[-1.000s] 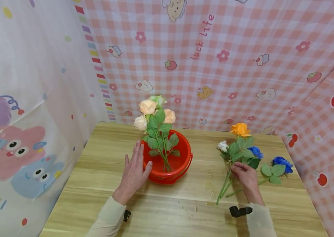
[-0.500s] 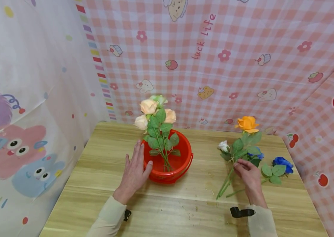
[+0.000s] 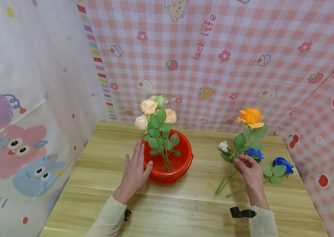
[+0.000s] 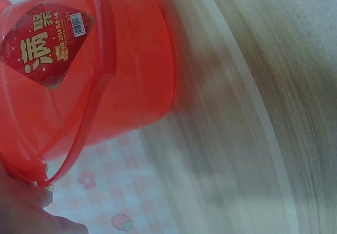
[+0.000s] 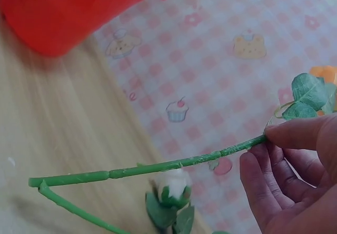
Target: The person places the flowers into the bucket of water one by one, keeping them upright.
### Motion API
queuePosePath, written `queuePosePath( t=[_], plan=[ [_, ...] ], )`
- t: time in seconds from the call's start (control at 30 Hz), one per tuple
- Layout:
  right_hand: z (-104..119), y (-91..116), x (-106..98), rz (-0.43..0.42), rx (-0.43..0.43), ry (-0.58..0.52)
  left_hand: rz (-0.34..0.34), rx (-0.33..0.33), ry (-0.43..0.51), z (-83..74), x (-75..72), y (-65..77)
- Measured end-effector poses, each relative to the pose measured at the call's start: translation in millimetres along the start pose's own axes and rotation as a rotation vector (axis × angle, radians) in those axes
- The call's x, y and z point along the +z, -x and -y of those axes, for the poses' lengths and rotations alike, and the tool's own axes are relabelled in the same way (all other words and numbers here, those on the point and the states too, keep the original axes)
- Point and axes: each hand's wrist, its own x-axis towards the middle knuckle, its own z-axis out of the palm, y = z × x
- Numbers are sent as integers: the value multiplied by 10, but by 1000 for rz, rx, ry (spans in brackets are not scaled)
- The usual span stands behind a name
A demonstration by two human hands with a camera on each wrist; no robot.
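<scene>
My right hand (image 3: 250, 174) pinches the green stem of an orange rose (image 3: 251, 118) between thumb and fingers. In the right wrist view the rose's stem (image 5: 174, 164) slants from the fingertips down to its cut end. A white rose (image 3: 223, 146) and a blue rose (image 3: 255, 153) lie beside it. My left hand (image 3: 133, 172) lies with straight fingers against the left rim of a red bucket (image 3: 181, 174). Several peach, cream and pale green roses (image 3: 149, 107) stand in that bucket, leaning to the back. The left wrist view shows the bucket's handle (image 4: 108, 33) hanging down its side.
Another blue rose (image 3: 283, 165) lies on the wooden table (image 3: 167, 214) to the right. Drops of liquid (image 3: 196, 209) dot the tabletop between the hands. A pink checked cloth (image 3: 184, 79) hangs behind the table, and a white printed cloth (image 3: 51, 108) hangs at the left.
My right hand has lifted the orange rose; its bloom has risen and shifted right, away from the white and blue roses. The left hand has stayed at the bucket.
</scene>
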Motion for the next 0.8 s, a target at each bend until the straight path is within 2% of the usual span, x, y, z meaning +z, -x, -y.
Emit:
queuePosePath(
  t=[0.5,0.8],
  plan=[
    [287,179,199,-24,-126,-110,6,-4,-5,-3,-2,2],
    [418,279,294,-48,-234,-105,2,-5,1,-10,-7,0]
  ],
)
